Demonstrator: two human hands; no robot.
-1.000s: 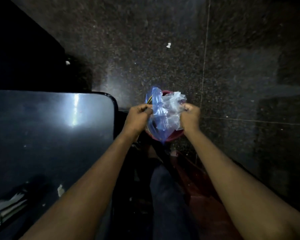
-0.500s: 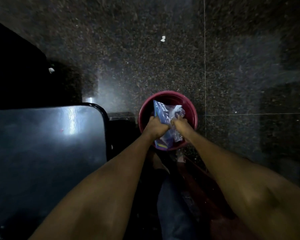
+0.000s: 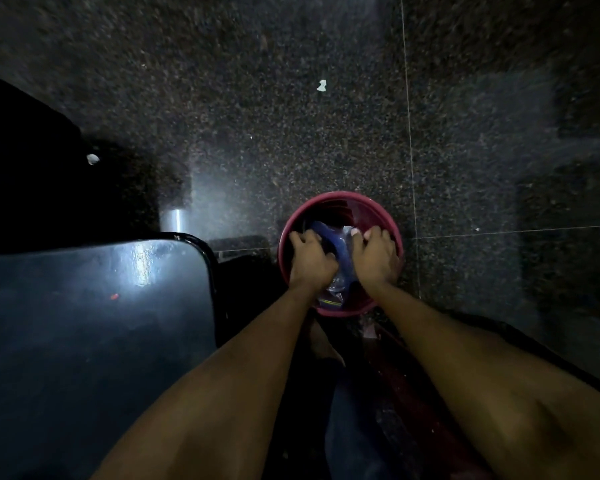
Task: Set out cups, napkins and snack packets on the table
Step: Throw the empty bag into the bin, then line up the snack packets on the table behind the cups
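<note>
- reaching down from the head view, both bare forearms stretched into a red bucket [image 3: 392,225] that stood on the dark speckled floor [image 3: 291,133].
- the left hand [image 3: 310,259] lay palm down inside the bucket's left half, fingers curled over the edge of a clear plastic bag with blue print [image 3: 342,252]; how firmly it gripped could not be told.
- the right hand [image 3: 374,256] lay palm down in the right half, its fingers bent and pressing on the same bag, pale nails showing at the tips; whether it pinched the plastic could not be told.
- the bag sat crumpled between the two hands, low in the bucket, with a strip of its printed bottom edge showing near the bucket's near wall.
- what the bag held was too dark and creased to make out.
- a dark glossy table [image 3: 94,323] with a rounded corner filled the lower left, well apart from the bucket, catching a bright glare and bearing a small red speck [image 3: 114,296].
- a white paper scrap [image 3: 321,85] lay on the floor beyond the bucket, and another pale scrap [image 3: 92,159] lay near the shadowed left edge.
- a leg in dark blue trousers [image 3: 354,427] showed between the forearms.
</note>
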